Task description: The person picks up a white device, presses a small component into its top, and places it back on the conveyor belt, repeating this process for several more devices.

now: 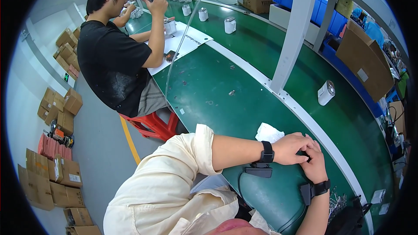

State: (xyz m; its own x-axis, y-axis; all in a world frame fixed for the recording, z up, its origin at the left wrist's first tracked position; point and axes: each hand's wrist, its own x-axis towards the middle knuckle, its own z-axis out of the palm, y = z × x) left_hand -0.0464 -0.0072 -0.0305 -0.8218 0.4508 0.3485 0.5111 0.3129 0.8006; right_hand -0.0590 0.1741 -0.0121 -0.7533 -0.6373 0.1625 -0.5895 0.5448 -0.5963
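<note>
Far to your left, stacks of brown cardboard cartons (52,178) sit on the grey floor along the wall. Next, a co-worker in a black T-shirt (111,56) sits on a red plastic stool (152,124) at the long green workbench (217,82), with both hands raised over a white paper sheet (183,43) on which a small white cylindrical part stands.

Nearer the middle, your left forearm in its rolled cream sleeve crosses the picture. A crumpled white cloth (268,133) lies on the green surface just behind your left wrist, apart from both hands.

Your left hand (292,147) is curled loosely, its fingertips meeting your right hand (314,161) at the bench edge. Both wear black wrist straps. The right hand is also curled, and something small and dark shows between the two sets of fingers. You cannot tell from here whether it is a held object or only shadow, so neither hand's grip can be confirmed.

Further right, beyond a white dividing strip, a white cylindrical canister with a grey end (325,93) lies on its side, well apart from your hands and untouched.

As a judgement, no work on the canister has started. Your hands are together at rest, or fiddling, near the edge.
</note>
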